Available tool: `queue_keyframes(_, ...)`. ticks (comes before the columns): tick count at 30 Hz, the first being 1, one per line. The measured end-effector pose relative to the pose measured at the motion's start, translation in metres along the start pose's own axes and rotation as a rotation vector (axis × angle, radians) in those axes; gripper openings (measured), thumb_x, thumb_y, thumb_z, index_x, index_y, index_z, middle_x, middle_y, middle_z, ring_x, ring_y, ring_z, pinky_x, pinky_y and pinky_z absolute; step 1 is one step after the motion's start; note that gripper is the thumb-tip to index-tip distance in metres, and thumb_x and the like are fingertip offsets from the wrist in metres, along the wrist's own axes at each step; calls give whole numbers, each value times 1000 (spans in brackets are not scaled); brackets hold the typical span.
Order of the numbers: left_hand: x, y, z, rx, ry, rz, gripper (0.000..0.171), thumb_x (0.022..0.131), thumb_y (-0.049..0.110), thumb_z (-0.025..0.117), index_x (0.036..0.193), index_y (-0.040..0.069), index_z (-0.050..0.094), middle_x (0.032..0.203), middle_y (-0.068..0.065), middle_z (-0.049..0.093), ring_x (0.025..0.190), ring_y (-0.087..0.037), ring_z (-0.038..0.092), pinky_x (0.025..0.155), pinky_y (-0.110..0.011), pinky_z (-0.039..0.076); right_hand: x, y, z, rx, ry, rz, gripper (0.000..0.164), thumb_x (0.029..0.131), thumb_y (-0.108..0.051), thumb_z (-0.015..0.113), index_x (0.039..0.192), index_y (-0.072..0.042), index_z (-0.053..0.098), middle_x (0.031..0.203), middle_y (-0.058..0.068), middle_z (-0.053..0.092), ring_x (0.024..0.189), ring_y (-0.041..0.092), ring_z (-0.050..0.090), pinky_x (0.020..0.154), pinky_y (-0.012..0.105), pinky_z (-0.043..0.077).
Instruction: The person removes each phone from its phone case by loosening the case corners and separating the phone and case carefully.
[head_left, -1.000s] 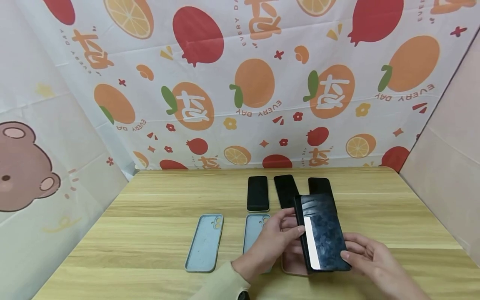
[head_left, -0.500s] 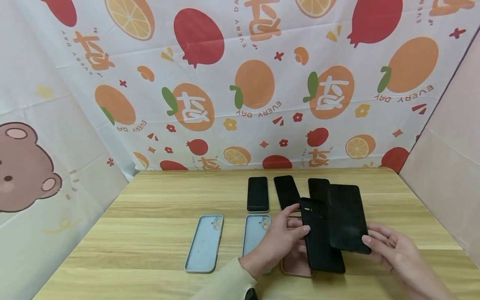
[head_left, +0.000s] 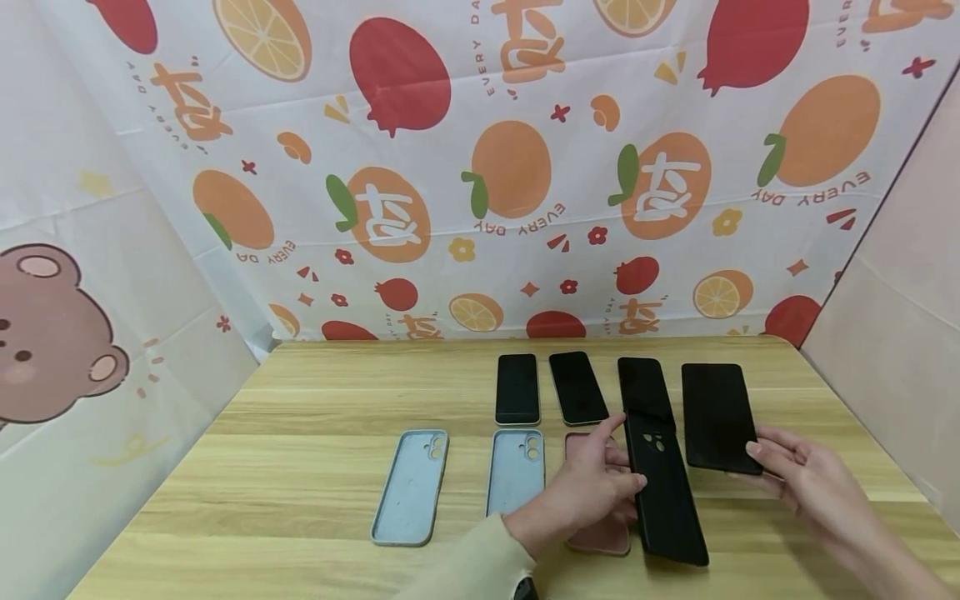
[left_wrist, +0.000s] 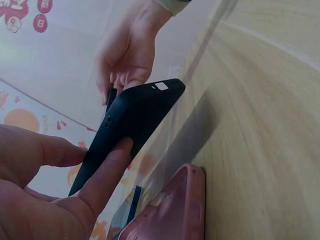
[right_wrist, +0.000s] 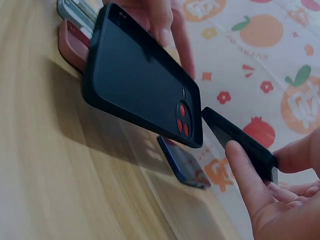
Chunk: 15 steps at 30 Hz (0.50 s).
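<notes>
My left hand (head_left: 581, 496) pinches a black phone case (head_left: 667, 500) by its left edge, thumb on one side and fingers on the other. In the right wrist view the case's hollow inside (right_wrist: 142, 80) shows, with camera holes near one corner. It is tilted above the table and casts a shadow. To its right, my right hand (head_left: 813, 479) pinches a black phone (head_left: 718, 417) at its lower right corner, also raised off the wood. A pink phone case (head_left: 600, 533) lies under my left hand, partly hidden by it.
Along the back of the wooden table (head_left: 315, 467) lie three dark phones: a left one (head_left: 517, 388), a middle one (head_left: 578, 387) and a right one (head_left: 643, 385). Two light blue cases, an outer one (head_left: 410, 487) and an inner one (head_left: 515, 471), lie left of the pink case. Patterned cloth (head_left: 510, 275) hangs behind.
The phone, first lying over the black case, has come away from it to the right in my right hand. My left hand has shifted slightly right with the case.
</notes>
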<state>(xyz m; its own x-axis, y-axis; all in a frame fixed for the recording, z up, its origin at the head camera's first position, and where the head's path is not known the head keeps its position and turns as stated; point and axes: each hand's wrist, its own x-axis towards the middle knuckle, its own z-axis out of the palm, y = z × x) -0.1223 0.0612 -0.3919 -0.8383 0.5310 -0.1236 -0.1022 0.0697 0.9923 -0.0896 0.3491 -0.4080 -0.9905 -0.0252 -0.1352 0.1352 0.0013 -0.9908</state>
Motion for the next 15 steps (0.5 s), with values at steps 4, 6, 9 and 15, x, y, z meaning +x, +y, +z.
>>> queue_keyframes(4,1,0,6,30,0,-10,79,90,-5,65,155,22,29,108,-7,68,75,-27,73,63,-43,62,10,-3,-3,-4,-4,0,73,104,-15,52,149,20,6,115,-10,61,98,11,72,88,30,58)
queue_keyframes(6,3,-1,9,41,3,-20,78,90,-4,66,154,22,30,107,-6,69,74,-27,73,64,-41,62,15,-3,-3,-35,-8,8,74,104,-17,51,149,19,5,130,13,59,98,4,70,89,30,58)
queue_keyframes(9,5,-2,13,71,13,-38,77,90,-2,67,153,23,32,106,-4,70,72,-26,73,65,-38,62,21,-2,-5,-73,3,38,75,105,-19,50,151,17,2,153,40,20,96,-9,63,90,29,57)
queue_keyframes(15,8,-6,20,72,15,-74,75,90,-2,67,152,23,33,105,-5,70,71,-29,74,69,-37,62,32,1,-9,-134,12,58,70,107,-17,42,151,16,-1,156,42,-3,120,4,57,90,31,58)
